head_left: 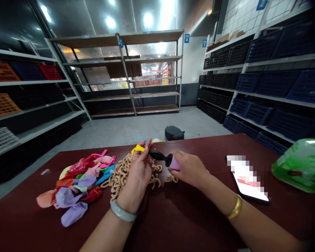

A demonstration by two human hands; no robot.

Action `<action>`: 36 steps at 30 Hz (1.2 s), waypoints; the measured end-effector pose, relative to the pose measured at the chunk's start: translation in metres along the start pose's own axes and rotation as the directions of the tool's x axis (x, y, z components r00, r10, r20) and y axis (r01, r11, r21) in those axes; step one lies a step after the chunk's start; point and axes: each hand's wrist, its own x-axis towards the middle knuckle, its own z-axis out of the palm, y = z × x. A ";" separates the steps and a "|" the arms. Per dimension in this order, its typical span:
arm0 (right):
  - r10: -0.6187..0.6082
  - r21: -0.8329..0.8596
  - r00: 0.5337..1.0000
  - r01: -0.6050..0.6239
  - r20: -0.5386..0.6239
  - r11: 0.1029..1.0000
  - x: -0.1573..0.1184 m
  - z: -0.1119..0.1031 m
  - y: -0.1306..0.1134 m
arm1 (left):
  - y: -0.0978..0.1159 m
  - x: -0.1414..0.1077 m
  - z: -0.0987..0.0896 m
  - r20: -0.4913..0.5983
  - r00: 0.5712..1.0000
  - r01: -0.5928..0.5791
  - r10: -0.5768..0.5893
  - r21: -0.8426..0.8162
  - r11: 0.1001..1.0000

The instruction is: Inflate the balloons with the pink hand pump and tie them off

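Note:
My left hand [143,167], a pale bangle at its wrist, is closed on a small yellow piece [138,148] that looks like a limp balloon. My right hand [187,167] grips a lilac-handled tool [175,163] with a black collar and a bulging black front end. That black end reaches to the fingers of my left hand; whether it meets the yellow piece is hidden. Beneath and beside my left hand lies a heap of beige curved pieces [122,173]. To its left is a pile of limp, multicoloured balloon-like pieces [80,185].
On the dark red table [189,224], a lit phone [248,180] lies at the right near a green plastic jug [301,164]. A dark grey bag-like object [174,133] is on the floor beyond. Shelves [152,94] and crates [254,82] surround the room.

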 end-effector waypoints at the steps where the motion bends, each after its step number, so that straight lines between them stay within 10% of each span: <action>1: 0.007 0.001 1.000 -0.007 0.003 1.000 0.000 0.000 0.000 | 0.000 0.000 0.000 -0.014 1.000 -0.003 0.003 0.004 1.000; 36: -0.033 0.125 0.999 0.028 0.033 0.992 -0.002 -0.013 0.003 | -0.010 -0.014 0.010 0.099 0.995 0.007 -0.020 0.127 0.992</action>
